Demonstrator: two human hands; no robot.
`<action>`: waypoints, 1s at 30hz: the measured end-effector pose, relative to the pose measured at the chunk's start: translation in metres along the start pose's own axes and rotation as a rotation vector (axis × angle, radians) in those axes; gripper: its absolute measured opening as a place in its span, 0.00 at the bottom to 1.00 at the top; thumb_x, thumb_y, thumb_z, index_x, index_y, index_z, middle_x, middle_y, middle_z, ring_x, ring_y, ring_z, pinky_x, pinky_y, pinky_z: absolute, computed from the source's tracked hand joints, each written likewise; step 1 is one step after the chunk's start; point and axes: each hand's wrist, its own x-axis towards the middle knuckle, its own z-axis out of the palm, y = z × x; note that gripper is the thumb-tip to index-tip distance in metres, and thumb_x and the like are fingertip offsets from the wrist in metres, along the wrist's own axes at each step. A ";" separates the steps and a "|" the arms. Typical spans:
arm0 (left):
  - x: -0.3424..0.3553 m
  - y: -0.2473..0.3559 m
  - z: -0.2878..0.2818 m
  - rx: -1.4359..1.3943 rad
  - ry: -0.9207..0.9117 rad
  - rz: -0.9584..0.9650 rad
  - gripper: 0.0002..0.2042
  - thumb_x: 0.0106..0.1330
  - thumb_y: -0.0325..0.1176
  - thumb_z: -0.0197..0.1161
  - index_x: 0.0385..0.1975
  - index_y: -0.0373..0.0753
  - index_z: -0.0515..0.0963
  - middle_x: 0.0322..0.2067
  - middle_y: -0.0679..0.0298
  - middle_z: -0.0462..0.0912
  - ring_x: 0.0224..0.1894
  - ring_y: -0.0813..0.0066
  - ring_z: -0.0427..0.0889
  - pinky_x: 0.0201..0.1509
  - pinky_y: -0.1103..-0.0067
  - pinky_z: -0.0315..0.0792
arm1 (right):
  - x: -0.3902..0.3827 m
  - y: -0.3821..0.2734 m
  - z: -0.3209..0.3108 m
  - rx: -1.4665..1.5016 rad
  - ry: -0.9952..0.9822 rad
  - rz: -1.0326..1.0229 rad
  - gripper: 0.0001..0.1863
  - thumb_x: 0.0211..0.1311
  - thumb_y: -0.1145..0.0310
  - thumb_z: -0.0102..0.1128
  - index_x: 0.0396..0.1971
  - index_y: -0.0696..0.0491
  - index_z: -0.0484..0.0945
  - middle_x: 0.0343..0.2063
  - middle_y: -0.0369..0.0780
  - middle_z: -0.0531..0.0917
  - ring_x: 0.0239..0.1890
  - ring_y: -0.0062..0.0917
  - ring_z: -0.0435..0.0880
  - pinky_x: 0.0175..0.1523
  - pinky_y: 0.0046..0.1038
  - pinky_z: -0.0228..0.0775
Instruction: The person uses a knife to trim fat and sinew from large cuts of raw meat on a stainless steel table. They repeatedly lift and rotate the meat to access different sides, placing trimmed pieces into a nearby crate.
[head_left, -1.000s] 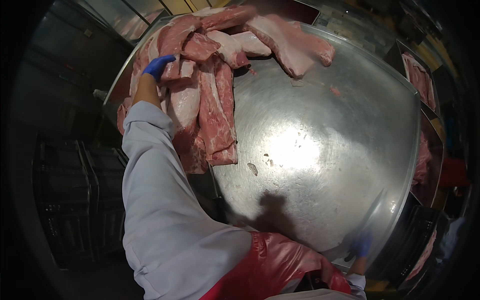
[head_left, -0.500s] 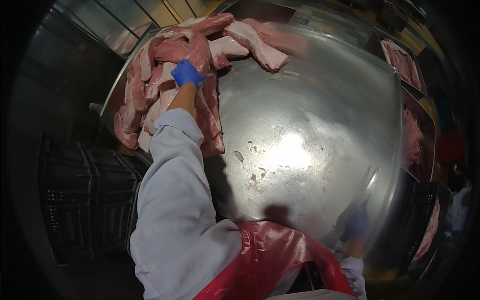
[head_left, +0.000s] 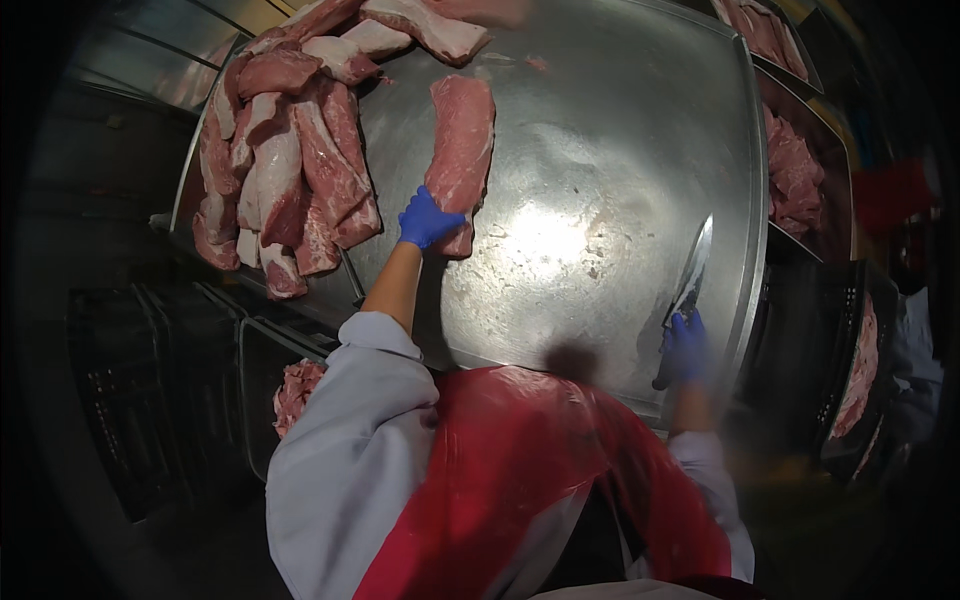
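Observation:
A long strip of raw meat lies lengthwise on the metal table, apart from the pile. My left hand, in a blue glove, is closed round its near end. My right hand, also blue-gloved and slightly blurred, grips a knife by its dark handle near the table's right edge. The blade points away from me, and nothing touches it. To the left, a heap of raw meat pieces with pale fat covers the table's far left corner.
The metal table has a raised rim and small scraps near its middle. At the right stand metal bins of meat and a dark crate. Black crates line the left side, beside a container of meat trimmings.
My left hand has drawn one meat strip from the heap toward me and to the right. My right hand has moved forward with the knife. The view has shifted too.

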 end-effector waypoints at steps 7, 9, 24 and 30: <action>-0.088 0.128 0.046 0.423 0.264 0.201 0.55 0.48 0.52 0.75 0.71 0.30 0.52 0.61 0.41 0.68 0.60 0.39 0.73 0.64 0.53 0.68 | 0.002 -0.006 0.002 0.109 -0.023 -0.029 0.11 0.71 0.66 0.57 0.48 0.52 0.70 0.19 0.34 0.74 0.13 0.18 0.71 0.18 0.25 0.69; -0.075 0.149 0.057 0.376 0.252 0.188 0.49 0.49 0.48 0.74 0.67 0.28 0.55 0.56 0.44 0.71 0.56 0.45 0.76 0.59 0.54 0.72 | 0.005 -0.005 -0.001 0.138 -0.038 -0.020 0.09 0.72 0.69 0.57 0.47 0.53 0.70 0.20 0.36 0.75 0.13 0.17 0.72 0.17 0.24 0.70; -0.045 0.100 0.082 -0.340 0.041 0.393 0.50 0.57 0.61 0.70 0.72 0.35 0.56 0.62 0.34 0.64 0.65 0.39 0.68 0.69 0.58 0.65 | 0.003 -0.003 0.004 0.109 -0.038 -0.086 0.10 0.70 0.72 0.56 0.48 0.55 0.70 0.22 0.37 0.76 0.15 0.17 0.73 0.19 0.23 0.71; -0.075 0.165 0.077 -0.049 0.177 0.875 0.35 0.64 0.48 0.63 0.71 0.46 0.62 0.70 0.43 0.58 0.72 0.42 0.58 0.71 0.51 0.57 | 0.003 -0.032 0.035 0.037 -0.005 -0.056 0.12 0.70 0.71 0.53 0.51 0.55 0.68 0.23 0.39 0.77 0.16 0.18 0.74 0.19 0.24 0.72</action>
